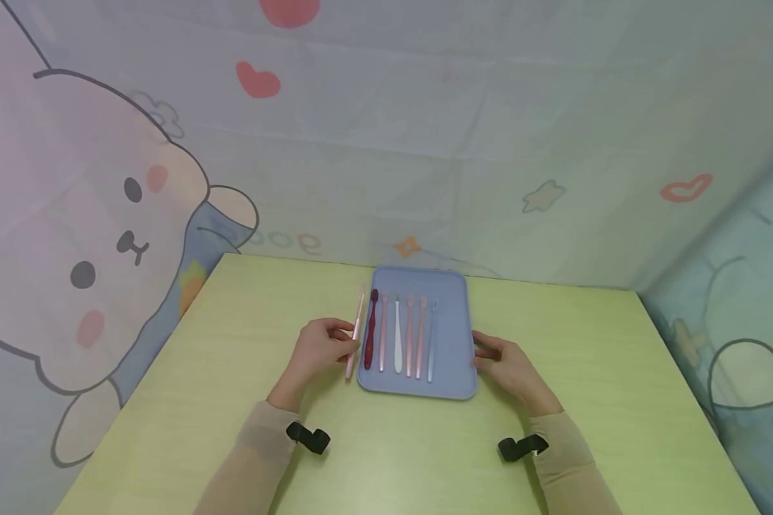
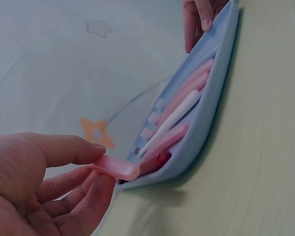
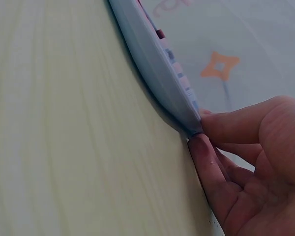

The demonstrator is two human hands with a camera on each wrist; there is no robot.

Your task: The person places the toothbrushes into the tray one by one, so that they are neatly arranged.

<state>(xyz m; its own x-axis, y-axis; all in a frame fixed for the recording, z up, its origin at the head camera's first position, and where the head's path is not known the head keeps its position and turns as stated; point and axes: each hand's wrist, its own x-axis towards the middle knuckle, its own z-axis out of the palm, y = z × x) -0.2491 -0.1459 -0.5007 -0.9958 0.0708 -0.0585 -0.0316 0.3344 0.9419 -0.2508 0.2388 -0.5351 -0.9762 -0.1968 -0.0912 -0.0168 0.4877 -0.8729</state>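
Observation:
My left hand (image 1: 322, 346) pinches a pink toothbrush (image 1: 356, 332) by its handle, just outside the left edge of a blue tray (image 1: 451, 322). In the left wrist view, the rounded handle end of this pink toothbrush (image 2: 119, 167) sticks out past the thumb. My right hand (image 1: 507, 363) grips the tray's right rim between thumb and fingers. Side by side on the tray lie a dark red toothbrush (image 1: 370, 329), a white toothbrush (image 1: 397, 336), a pale blue toothbrush (image 1: 432, 343) and several pink ones, including one pink toothbrush (image 1: 383, 335) between the red and white.
Under the tray is a pale yellow-green table (image 1: 399, 450). A printed cloth (image 1: 373, 143) with a cartoon animal, hearts and stars hangs behind it and at both sides. Each sleeve carries a black wrist camera, one being the left camera (image 1: 308, 437).

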